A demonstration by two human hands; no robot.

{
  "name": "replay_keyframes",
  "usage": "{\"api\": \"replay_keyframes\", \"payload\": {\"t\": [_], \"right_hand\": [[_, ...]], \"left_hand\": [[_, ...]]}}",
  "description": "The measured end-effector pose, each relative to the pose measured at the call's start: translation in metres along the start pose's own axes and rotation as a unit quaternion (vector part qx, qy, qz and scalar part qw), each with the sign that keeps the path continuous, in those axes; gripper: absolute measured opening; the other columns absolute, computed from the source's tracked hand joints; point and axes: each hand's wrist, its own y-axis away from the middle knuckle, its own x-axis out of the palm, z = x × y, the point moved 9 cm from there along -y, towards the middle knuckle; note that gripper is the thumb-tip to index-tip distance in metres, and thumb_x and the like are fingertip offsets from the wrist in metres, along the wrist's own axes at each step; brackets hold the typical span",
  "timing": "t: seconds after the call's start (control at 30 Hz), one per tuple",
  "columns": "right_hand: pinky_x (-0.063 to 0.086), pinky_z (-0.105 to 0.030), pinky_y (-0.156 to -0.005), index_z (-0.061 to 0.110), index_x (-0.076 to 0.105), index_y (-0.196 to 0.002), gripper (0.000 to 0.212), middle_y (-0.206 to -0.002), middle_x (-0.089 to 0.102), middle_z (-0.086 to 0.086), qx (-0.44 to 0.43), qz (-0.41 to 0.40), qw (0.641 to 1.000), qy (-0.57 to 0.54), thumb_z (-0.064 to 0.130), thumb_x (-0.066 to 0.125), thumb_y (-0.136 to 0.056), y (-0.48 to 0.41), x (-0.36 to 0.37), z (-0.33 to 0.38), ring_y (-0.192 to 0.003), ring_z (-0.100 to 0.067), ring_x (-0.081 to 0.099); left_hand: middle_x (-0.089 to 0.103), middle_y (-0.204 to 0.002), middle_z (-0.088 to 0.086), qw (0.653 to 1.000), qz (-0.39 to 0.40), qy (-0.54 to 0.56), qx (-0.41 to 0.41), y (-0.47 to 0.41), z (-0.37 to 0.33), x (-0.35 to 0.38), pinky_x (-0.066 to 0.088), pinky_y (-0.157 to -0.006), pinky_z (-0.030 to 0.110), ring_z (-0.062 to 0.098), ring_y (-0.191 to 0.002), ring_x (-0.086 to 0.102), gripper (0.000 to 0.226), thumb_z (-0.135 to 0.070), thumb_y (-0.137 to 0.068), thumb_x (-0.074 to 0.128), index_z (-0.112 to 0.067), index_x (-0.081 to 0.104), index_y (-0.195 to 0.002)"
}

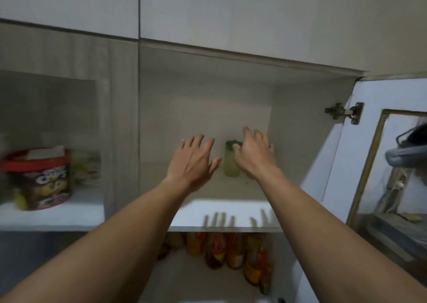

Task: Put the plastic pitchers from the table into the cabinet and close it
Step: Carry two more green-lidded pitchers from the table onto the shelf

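Note:
A pale green plastic pitcher (231,164) with a dark green lid stands upright at the back of the open cabinet's shelf (231,212). My right hand (253,154) is spread in front of it and to its right, fingers apart, thumb near the lid. A second pitcher may stand behind that hand, but it is mostly hidden. My left hand (193,161) hovers to the left of the pitcher, fingers apart, holding nothing. The cabinet door (360,164) hangs open at the right on a metal hinge (344,112).
A red-lidded snack tub (39,177) sits in the open niche at the left. Several bottles (233,249) with orange and red labels stand on the lower shelf. The door's glass panel (397,175) reflects the room. Closed upper cabinet doors (231,13) are above.

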Motion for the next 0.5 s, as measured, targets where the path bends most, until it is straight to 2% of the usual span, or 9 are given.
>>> {"api": "replay_keyframes", "payload": {"t": [0.1,0.23,0.37,0.5], "right_hand": [[0.027,-0.059,-0.116,0.015,0.03,-0.153,0.062,-0.153,0.036,-0.018,-0.043,0.001,0.999,-0.027,0.037,0.045,-0.097,0.023,-0.009,0.042,-0.145,-0.036,0.026],[0.018,-0.058,-0.12,0.017,0.025,-0.156,0.065,-0.161,0.028,-0.017,-0.109,0.018,0.993,-0.048,0.039,0.045,-0.099,0.062,-0.013,0.097,-0.152,-0.034,0.016],[0.015,-0.059,-0.121,0.017,0.023,-0.157,0.067,-0.161,0.027,-0.019,-0.158,0.049,0.983,-0.085,0.039,0.046,-0.098,0.114,-0.004,0.15,-0.152,-0.035,0.014],[0.011,-0.059,-0.121,0.017,0.018,-0.159,0.069,-0.165,0.019,-0.019,-0.197,0.108,0.967,-0.122,0.041,0.044,-0.1,0.177,0.014,0.211,-0.153,-0.035,0.011]], "left_hand": [[0.054,-0.134,0.017,0.999,-0.025,-0.03,-0.022,0.029,0.02,-0.045,0.04,-0.099,0.044,0.035,-0.12,0.051,0.055,-0.05,-0.094,0.044,-0.014,0.05,-0.135],[0.052,-0.137,0.016,0.993,-0.04,-0.075,-0.076,0.077,0.05,-0.099,0.038,-0.106,0.045,0.032,-0.126,0.047,0.056,-0.05,-0.095,0.039,-0.014,0.047,-0.137],[0.044,-0.147,0.016,0.979,-0.018,-0.123,-0.159,0.147,0.089,-0.14,0.032,-0.112,0.048,0.033,-0.135,0.038,0.06,-0.052,-0.096,0.033,-0.015,0.039,-0.144],[0.027,-0.159,0.016,0.957,0.015,-0.15,-0.248,0.235,0.13,-0.18,0.017,-0.118,0.052,0.033,-0.147,0.021,0.064,-0.052,-0.097,0.033,-0.019,0.029,-0.152]]}}
